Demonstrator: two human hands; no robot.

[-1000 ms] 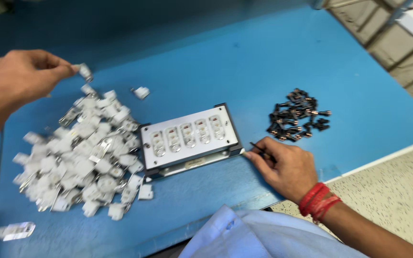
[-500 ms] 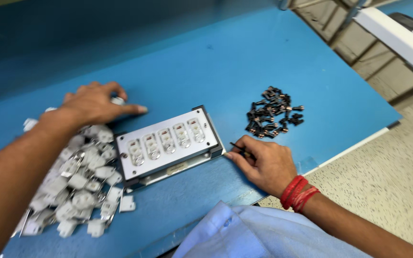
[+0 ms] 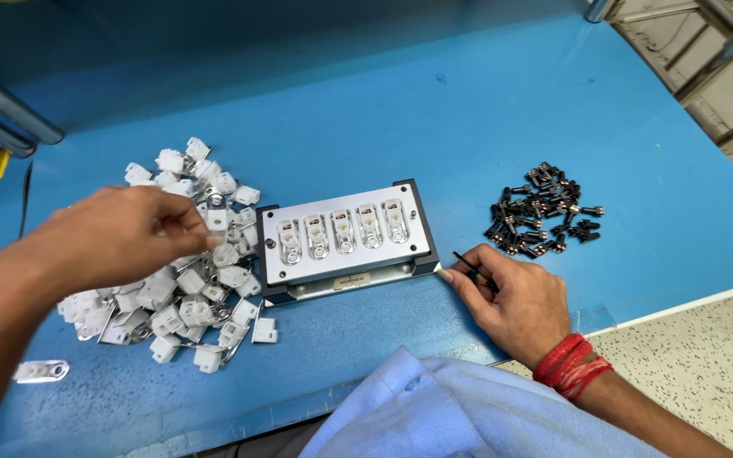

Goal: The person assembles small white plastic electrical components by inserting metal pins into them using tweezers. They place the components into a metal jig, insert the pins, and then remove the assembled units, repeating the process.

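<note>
A blue work table point(image 3: 400, 110) fills the view, its right edge giving way to speckled flooring. Near the table's front edge sits a metal fixture block point(image 3: 345, 239) with five pockets in a row, each holding a small part. The person's left hand point(image 3: 125, 233) hovers over a heap of white plastic clips point(image 3: 184, 271) spread left of the block, finger and thumb pinched on a single white clip point(image 3: 217, 220) just beside the block's left end. The right hand point(image 3: 515, 301), a red thread band point(image 3: 572, 366) at the wrist, rests on the table touching the block's front right corner and grips thin black tweezers point(image 3: 472, 270). A pile of small black parts point(image 3: 540, 212) lies toward the table's right edge, apart from both hands.
</note>
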